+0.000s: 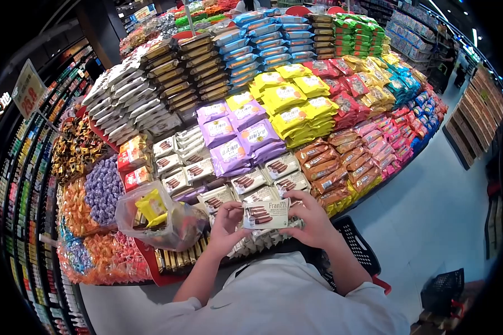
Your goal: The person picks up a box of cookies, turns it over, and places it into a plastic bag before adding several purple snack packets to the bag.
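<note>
Both my hands hold a white Franzzi biscuit box (266, 214) in front of my chest, over the near edge of a snack display. My left hand (227, 224) grips its left end and my right hand (311, 221) grips its right end. Under the box lie more white boxes of the same kind (250, 181). A clear plastic bag (161, 219) holding a yellow packet and sweets rests on the display just left of my left hand.
The display table carries stacked purple packs (235, 137), yellow packs (293, 103), orange packs (330, 167), pink packs (385, 137) and loose wrapped sweets (95, 195). A black shopping basket (356, 244) stands on the floor at my right. Shelves (22, 184) line the left aisle.
</note>
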Demonstrator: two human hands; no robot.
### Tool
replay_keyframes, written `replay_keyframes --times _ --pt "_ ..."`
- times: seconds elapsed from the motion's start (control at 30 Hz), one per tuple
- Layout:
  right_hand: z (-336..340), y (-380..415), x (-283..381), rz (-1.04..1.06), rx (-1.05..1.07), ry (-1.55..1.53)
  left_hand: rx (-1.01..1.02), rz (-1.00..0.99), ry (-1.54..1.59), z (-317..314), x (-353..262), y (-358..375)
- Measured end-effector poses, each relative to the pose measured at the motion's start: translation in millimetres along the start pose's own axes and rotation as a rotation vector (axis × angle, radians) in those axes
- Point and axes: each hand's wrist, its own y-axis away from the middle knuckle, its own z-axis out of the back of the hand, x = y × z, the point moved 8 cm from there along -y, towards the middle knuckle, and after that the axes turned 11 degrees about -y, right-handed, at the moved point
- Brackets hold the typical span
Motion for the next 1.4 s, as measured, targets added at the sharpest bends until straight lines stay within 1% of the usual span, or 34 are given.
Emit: replay_keyframes --times 0.07,0.13,0.27,0.33,0.4,0.43,0.5,0.53,0.6,0.67,0.73,0.8,0.87,0.93,0.97,1.0,1.07,1.1,1.23,1.37,1.4 --pt "-4.3 -0.9 3.5 0.023 -0.018 0.012 0.010 -0.030 0.004 0.7 -2.7 -1.7" --pt "-9.6 1.9 -4.8 -0.019 -0.058 -0.001 -0.014 -0.053 0.059 3.9 -5.6 -2.6" --pt "-14.0 0.9 -6.1 -0.026 -0.083 0.035 -0.027 0.003 0.129 9.0 1.6 -1.6" --pt "-13.1 -0.4 -1.3 0.016 -0.090 0.070 -0.028 0.009 0.117 7.3 5.2 -0.7" --pt "-13.8 2.0 -10.8 0.008 -0.102 0.053 -0.073 0.044 0.253 1.8 7.2 -2.1" --pt "-12.4 1.8 -15.1 -0.001 -0.114 0.032 -0.073 0.037 0.256 -1.6 7.8 -4.7" --pt "-12.6 -1.5 -13.1 0.013 -0.108 0.062 -0.077 0.195 0.359 -10.1 23.9 -5.9" --pt "-13.9 -1.3 -12.0 0.020 -0.101 0.085 -0.084 0.193 0.363 -12.4 25.9 -4.3" --pt "-18.8 -1.9 -16.7 0.039 -0.040 0.107 -0.057 0.226 0.069 -14.9 31.4 -0.8" --pt "-22.2 -6.6 -16.8 0.063 0.022 0.128 -0.074 0.211 0.106 -12.4 35.6 1.7" --pt "-24.0 -13.5 -13.2 0.062 0.096 0.155 -0.166 0.224 0.134 -6.1 35.4 4.8" --pt "-23.2 -15.4 -15.3 0.055 0.110 0.187 -0.200 0.205 0.147 -1.9 33.4 9.0" --pt "-21.5 -20.7 -19.4 0.062 0.116 0.223 -0.310 0.171 0.293 9.4 34.7 17.2" --pt "-24.5 -18.9 -32.7 0.002 0.163 0.229 -0.339 0.154 0.278 16.3 32.4 25.3" --pt "-29.6 -16.9 -37.5 0.018 0.237 0.244 -0.375 0.151 0.351 21.6 33.2 30.0" --pt "-33.3 -15.1 -42.0 0.025 0.242 0.238 -0.411 0.148 0.422 26.0 34.9 35.5" --pt "-49.8 -9.0 -54.3 0.031 0.345 0.349 -0.413 0.124 0.381 31.0 39.1 41.9" --pt "-56.2 -8.2 -59.8 0.025 0.371 0.358 -0.425 0.128 0.370 32.8 37.9 44.6" --pt "-64.8 -11.9 -67.6 0.027 0.315 0.301 -0.464 0.124 0.306 39.3 33.0 50.2" --pt "-63.8 -11.4 -56.9 0.034 0.337 0.347 -0.516 0.159 0.259 46.4 37.3 52.3" --pt "-64.2 -9.6 -57.0 0.005 0.346 0.351 -0.533 0.163 0.242 47.0 38.5 52.4"
